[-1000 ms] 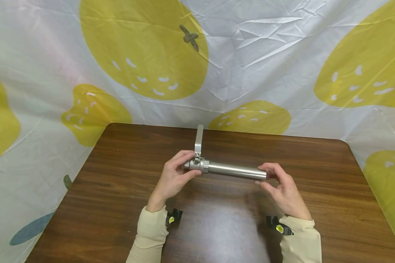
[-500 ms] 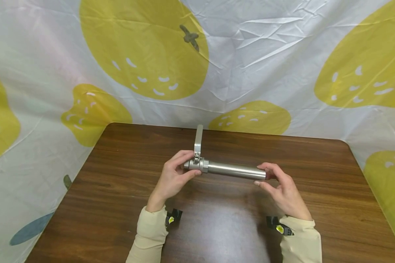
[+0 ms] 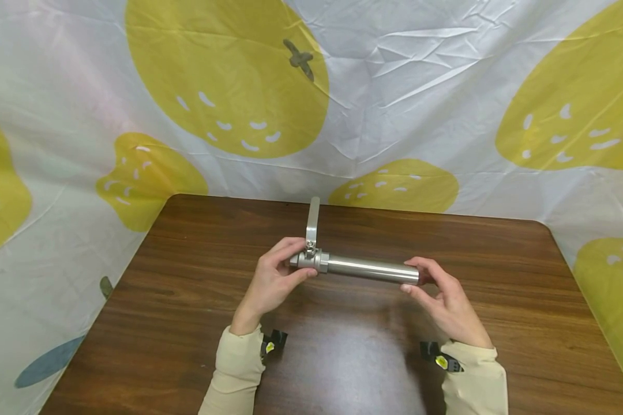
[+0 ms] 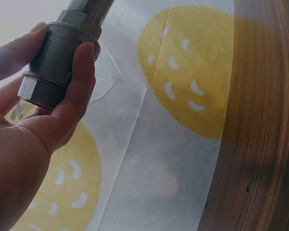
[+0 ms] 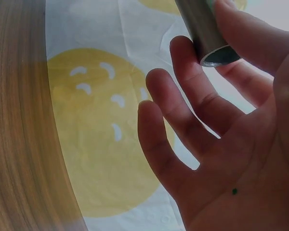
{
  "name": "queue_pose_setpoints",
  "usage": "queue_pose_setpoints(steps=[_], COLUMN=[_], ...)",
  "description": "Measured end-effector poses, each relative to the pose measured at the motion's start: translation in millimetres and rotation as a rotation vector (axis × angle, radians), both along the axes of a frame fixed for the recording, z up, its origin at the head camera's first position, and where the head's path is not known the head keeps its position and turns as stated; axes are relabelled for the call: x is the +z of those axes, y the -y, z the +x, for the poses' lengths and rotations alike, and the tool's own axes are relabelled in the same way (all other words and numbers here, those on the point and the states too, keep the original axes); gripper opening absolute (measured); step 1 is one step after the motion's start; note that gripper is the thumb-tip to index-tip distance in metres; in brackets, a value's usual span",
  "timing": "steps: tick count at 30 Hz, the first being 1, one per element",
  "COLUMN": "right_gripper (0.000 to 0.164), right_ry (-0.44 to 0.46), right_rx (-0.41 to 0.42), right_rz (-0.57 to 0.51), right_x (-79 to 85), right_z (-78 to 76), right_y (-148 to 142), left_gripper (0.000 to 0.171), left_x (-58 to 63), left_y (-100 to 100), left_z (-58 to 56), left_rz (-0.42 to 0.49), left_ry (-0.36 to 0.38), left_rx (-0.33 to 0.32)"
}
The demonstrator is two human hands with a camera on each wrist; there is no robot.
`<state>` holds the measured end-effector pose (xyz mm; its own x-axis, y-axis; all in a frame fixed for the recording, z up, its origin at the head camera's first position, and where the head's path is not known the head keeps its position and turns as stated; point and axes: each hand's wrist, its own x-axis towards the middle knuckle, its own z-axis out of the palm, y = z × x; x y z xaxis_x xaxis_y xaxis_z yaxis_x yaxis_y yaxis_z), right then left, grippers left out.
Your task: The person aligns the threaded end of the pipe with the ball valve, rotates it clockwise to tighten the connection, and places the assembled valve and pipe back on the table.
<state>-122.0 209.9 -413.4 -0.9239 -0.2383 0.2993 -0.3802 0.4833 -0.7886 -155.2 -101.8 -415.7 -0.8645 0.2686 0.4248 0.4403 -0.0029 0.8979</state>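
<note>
A steel ball valve (image 3: pixel 308 260) joins a smooth metal pipe (image 3: pixel 371 268) in one line across the middle of the head view. Its flat lever handle (image 3: pixel 313 222) points away toward the table's back edge. My left hand (image 3: pixel 272 276) grips the valve body between thumb and fingers; the left wrist view shows its hex end (image 4: pixel 41 91) facing the palm. At the pipe's right end, my right hand (image 3: pixel 449 297) pinches the tube between thumb and fingertips. In the right wrist view the pipe's open end (image 5: pixel 220 56) faces the palm, with the other fingers spread.
Below the hands lies a brown wood-grain table (image 3: pixel 187 323). A white cloth (image 3: pixel 394 98) printed with yellow fruit hangs behind it and along both sides. Each wrist bears a small black camera mount, one at the left sleeve (image 3: pixel 239 369).
The pipe has shifted very slightly to the left, and the right fingertips sit a touch further in along it. The left hand has barely moved.
</note>
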Motion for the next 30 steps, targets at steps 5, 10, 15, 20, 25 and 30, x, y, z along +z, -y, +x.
queue_pose_setpoints(steps=[5,10,15,20,25,30], right_gripper=[0.035,0.029,0.027,0.024,0.022,0.025], right_ry=[-0.006,-0.005,-0.013,-0.02,-0.018,-0.006], right_rx=[0.009,-0.006,-0.03,-0.042,-0.056,-0.049], right_rz=[0.023,0.043,0.073,0.079,0.07,0.043], right_x=[18.2,14.4,-2.1,-10.3,-9.7,-1.0], right_z=[8.3,7.2,0.6,-2.9,-2.7,-0.9], right_y=[8,6,0,-4,-3,2], left_gripper=[0.046,0.046,0.046,0.045,0.044,0.044], left_x=[0.1,-0.1,0.4,6.4,17.8,11.1], left_y=[0,-1,-1,-2,-4,-2], left_z=[0.1,0.2,1.1,3.9,9.5,5.7], left_rz=[-0.004,-0.001,0.001,-0.006,0.004,-0.002], left_ry=[-0.006,-0.01,-0.003,0.017,0.024,0.037], left_rx=[-0.002,-0.006,-0.007,-0.005,-0.011,-0.004])
